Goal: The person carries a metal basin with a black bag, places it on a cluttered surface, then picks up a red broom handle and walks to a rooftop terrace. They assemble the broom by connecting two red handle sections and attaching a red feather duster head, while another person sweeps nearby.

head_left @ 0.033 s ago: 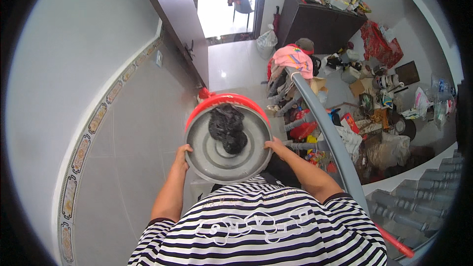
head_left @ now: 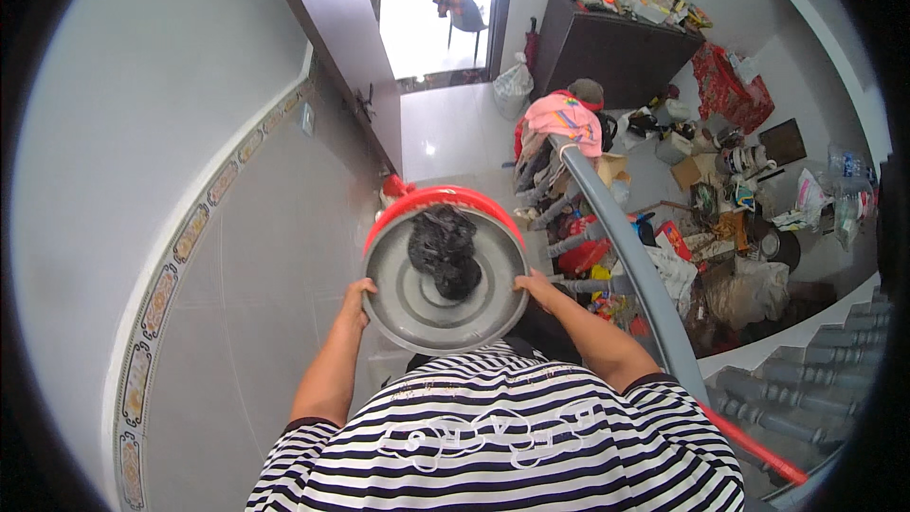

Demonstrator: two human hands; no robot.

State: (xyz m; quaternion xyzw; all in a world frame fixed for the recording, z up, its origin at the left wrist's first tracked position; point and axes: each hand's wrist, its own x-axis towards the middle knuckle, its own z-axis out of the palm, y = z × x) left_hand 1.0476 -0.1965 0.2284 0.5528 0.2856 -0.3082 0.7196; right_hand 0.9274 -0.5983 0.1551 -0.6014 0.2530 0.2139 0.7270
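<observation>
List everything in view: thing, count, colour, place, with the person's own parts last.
Round basin: one, grey with a red rim, held in front of the chest.
Bag: one, black, lying in the basin.
Handrail: one, grey, right of the basin.
Pink cloth: one, draped over the handrail's top end.
Cabinet: one, dark, far wall, clutter on top.
Stairs: grey, lower right.
Left hand: on the basin's left edge.
Right hand: on its right edge.

A home's stairwell: tiled wall (head_left: 237,256) with patterned border, grey handrail (head_left: 635,275), steps (head_left: 806,370), and below a cluttered room with a dark cabinet (head_left: 616,52) and open doorway (head_left: 436,9).
</observation>
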